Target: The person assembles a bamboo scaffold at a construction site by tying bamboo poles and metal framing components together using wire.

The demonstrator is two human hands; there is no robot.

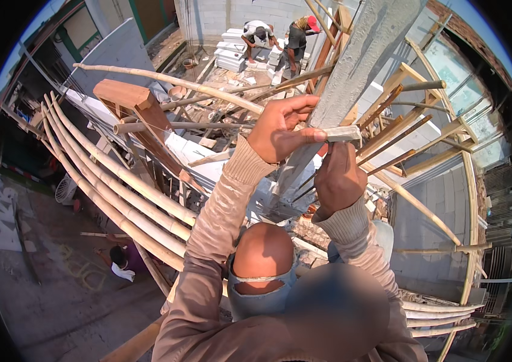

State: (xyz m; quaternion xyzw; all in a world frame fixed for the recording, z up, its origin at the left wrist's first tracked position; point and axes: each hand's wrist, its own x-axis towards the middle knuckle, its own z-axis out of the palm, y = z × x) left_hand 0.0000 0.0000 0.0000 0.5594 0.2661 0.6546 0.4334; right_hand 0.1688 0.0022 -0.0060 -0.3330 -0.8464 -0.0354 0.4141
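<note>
A small flat grey-white block (343, 133) with rough edges is held up in front of a grey concrete column (361, 57); I cannot tell whether it is wood or cement. My left hand (283, 127) is closed, its thumb pressing on the block's left end and its fingers curled by the column's edge. From below, my right hand (341, 175) pinches the block's lower side with curled fingers. What else lies inside the right fist is hidden. Beneath my arms shows a bent knee in torn jeans (259, 304).
Long bamboo poles (120, 181) run along the left, high above the ground. Wooden formwork (126, 96) and a bamboo pole (171, 78) cross nearby. Steel bars (398, 158) jut out on the right. Two people work beside stacked white blocks (230, 51); another person (126, 258) is low on the left.
</note>
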